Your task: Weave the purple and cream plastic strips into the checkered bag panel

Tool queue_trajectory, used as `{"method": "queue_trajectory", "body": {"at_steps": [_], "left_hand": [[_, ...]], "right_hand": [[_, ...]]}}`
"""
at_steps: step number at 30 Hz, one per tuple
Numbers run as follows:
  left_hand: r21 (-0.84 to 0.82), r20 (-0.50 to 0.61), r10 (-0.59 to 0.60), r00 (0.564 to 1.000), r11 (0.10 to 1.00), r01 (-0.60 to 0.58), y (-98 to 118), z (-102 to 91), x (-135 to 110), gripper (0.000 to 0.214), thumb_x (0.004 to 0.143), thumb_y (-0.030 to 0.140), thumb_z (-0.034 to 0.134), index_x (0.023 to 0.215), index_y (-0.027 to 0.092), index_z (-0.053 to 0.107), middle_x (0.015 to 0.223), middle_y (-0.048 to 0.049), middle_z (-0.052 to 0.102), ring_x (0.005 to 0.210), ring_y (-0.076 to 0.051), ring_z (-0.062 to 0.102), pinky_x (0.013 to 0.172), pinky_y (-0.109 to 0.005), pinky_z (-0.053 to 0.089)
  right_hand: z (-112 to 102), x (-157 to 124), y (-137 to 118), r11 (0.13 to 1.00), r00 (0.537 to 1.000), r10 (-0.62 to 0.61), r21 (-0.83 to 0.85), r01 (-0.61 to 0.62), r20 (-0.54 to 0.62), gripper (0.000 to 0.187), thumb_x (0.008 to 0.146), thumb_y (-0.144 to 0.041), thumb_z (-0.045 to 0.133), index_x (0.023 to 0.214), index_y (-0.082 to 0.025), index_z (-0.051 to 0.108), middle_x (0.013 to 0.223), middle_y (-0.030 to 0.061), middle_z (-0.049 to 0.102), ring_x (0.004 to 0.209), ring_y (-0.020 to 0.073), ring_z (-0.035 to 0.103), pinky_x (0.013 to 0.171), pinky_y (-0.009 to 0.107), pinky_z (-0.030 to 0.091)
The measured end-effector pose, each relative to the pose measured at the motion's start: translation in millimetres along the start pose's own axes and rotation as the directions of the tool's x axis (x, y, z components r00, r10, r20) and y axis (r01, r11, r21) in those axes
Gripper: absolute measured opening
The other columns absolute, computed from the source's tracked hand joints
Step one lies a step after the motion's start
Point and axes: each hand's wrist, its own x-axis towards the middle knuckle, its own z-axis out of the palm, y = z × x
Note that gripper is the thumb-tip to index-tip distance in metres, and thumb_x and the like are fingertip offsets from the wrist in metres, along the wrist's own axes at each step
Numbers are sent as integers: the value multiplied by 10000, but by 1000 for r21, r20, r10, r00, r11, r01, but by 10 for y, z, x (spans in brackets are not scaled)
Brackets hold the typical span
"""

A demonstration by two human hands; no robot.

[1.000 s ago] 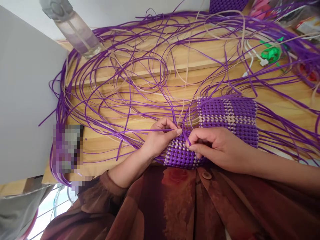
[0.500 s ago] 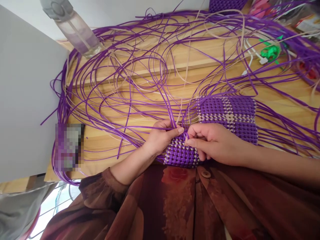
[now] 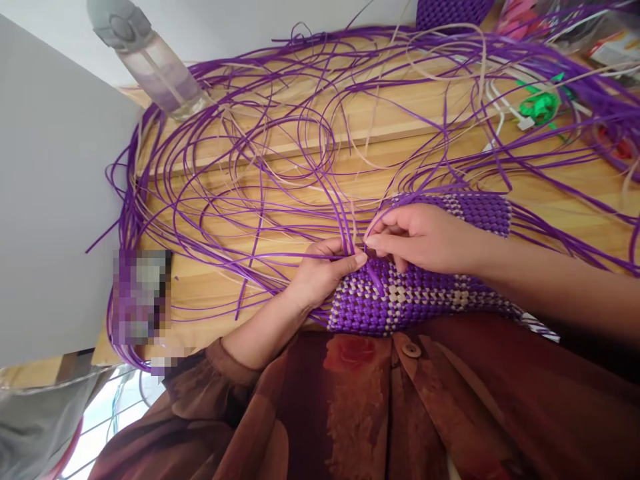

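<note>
A purple and beige woven panel (image 3: pixel 420 293) lies at the table's front edge, against my clothing. My left hand (image 3: pixel 325 270) pinches its upper left edge, thumb on top, with several purple strands (image 3: pixel 343 217) coming out by the fingers. Just right of it, my right hand (image 3: pixel 415 233) holds a purple strip (image 3: pixel 379 217) between thumb and fingertips, above the weave. A short purple loop (image 3: pixel 375 280) stands up from the panel's surface below the fingertips. My right hand and forearm cover part of the panel's upper right.
Long purple and beige strands spread across the wooden table (image 3: pixel 200 283). A clear bottle with a grey lid (image 3: pixel 150 67) stands at the back left. At the left edge lies a blurred-out phone-like object (image 3: pixel 143 293). A green tangle (image 3: pixel 540 107) and white cables (image 3: pixel 497 110) lie at the right.
My right hand has moved up and slightly left, from over the panel to its upper edge, now drawing a purple strip. More of the weave shows. My left hand keeps its place.
</note>
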Motion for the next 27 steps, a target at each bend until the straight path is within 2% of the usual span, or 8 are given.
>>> {"method": "queue_trajectory", "body": {"at_steps": [6, 9, 11, 13, 16, 18, 21, 27], "left_hand": [[5, -11, -12, 1000, 1000, 12, 40, 24, -20, 249, 661, 325, 879, 763, 146, 738, 740, -14, 707, 676, -117, 595, 738, -269, 455], [45, -53, -37, 998, 998, 40, 59, 24, -36, 276, 641, 344, 889, 743, 145, 727, 689, 2, 676, 626, -99, 555, 685, -257, 430], [63, -67, -50, 997, 997, 54, 61, 19, -42, 286, 639, 352, 890, 737, 144, 720, 674, 10, 658, 611, -90, 533, 661, -248, 412], [62, -56, -79, 995, 995, 82, 54, 13, -43, 296, 654, 370, 882, 748, 142, 718, 676, 8, 653, 612, -90, 532, 652, -246, 407], [-6, -9, -113, 994, 994, 113, 45, 18, -34, 317, 700, 417, 850, 782, 138, 724, 721, -13, 675, 642, -107, 566, 672, -256, 434], [-63, 3, -118, 993, 991, 118, 51, 33, -27, 332, 717, 441, 834, 793, 135, 729, 751, -29, 692, 663, -117, 589, 691, -263, 455], [-61, -1, -148, 989, 987, 147, 71, 54, -22, 323, 702, 406, 850, 836, 137, 733, 786, -33, 708, 685, -123, 609, 720, -272, 470], [189, -24, -79, 997, 979, 82, 81, 53, -1, 276, 727, 364, 829, 795, 139, 685, 744, -4, 671, 648, -99, 559, 682, -253, 432]], "right_hand": [[-96, 402, 15, 939, 936, -236, -308, 152, -260, 264, 908, -341, 612, 736, -154, 683, 587, -10, 590, 558, 100, 522, 555, 249, 348], [-349, 764, 122, 977, 838, -151, -209, 46, -524, 246, 915, -314, 612, 750, -138, 662, 599, -20, 561, 555, 80, 496, 549, 224, 329], [-473, 937, 143, 996, 802, -83, -79, 46, -591, 245, 919, -288, 619, 738, -124, 626, 612, -32, 541, 542, 45, 481, 549, 195, 325], [-506, 979, 97, 984, 821, -44, 116, 133, -569, 257, 967, -290, 574, 772, -124, 597, 637, -43, 539, 502, 17, 464, 507, 174, 309], [-422, 828, -19, 902, 919, -6, 395, 174, -393, 382, 1057, -400, 405, 851, -139, 594, 658, -34, 558, 425, 33, 464, 386, 190, 254], [-335, 682, -55, 893, 977, 2, 440, 95, -214, 389, 1057, -404, 402, 889, -131, 623, 685, -13, 592, 418, 49, 492, 348, 200, 256], [-220, 544, -20, 927, 996, -30, 371, 60, -85, 234, 1005, -296, 531, 910, -126, 660, 698, -8, 609, 435, 42, 513, 356, 177, 313], [-73, 655, 105, 961, 941, -114, 206, 186, -317, 345, 970, -364, 585, 722, -135, 652, 617, -10, 570, 439, 34, 456, 424, 179, 322]]}}
